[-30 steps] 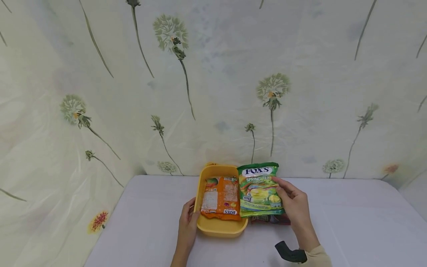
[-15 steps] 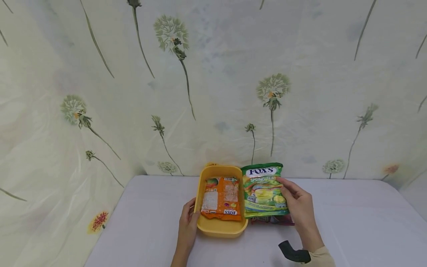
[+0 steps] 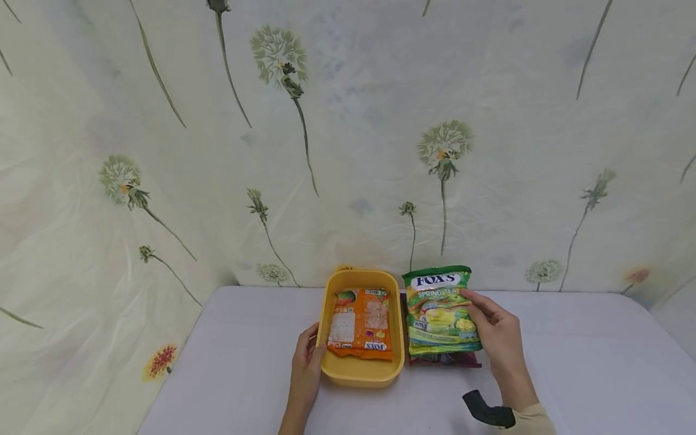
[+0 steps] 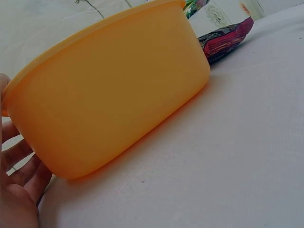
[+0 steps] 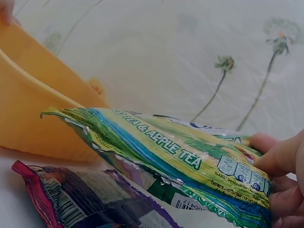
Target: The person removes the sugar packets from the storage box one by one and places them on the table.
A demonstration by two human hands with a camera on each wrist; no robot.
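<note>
My left hand (image 3: pixel 306 365) holds the left side of a yellow plastic tub (image 3: pixel 361 376), with the thumb at the rim and the fingers along the outer wall. Inside the tub lies an orange FOX'S candy bag (image 3: pixel 360 326), its printed back facing up. Just right of the tub, my right hand (image 3: pixel 502 341) pinches the right edge of a green FOX'S Spring Tea candy bag (image 3: pixel 439 314). Beneath that bag a dark purple and red packet (image 5: pixel 90 197) lies on the table, mostly covered in the head view. The right wrist view shows the green bag raised above it.
A white-covered table (image 3: pixel 587 362) carries everything. Behind it hangs a pale sheet (image 3: pixel 359 151) printed with dandelions. A black curved piece (image 3: pixel 486 411) sits at the right wrist, by a beige sleeve (image 3: pixel 530 421).
My right hand has moved right with the green candy bag, away from the tub's right rim. More of the purple packet shows. The left hand and tub have stayed put.
</note>
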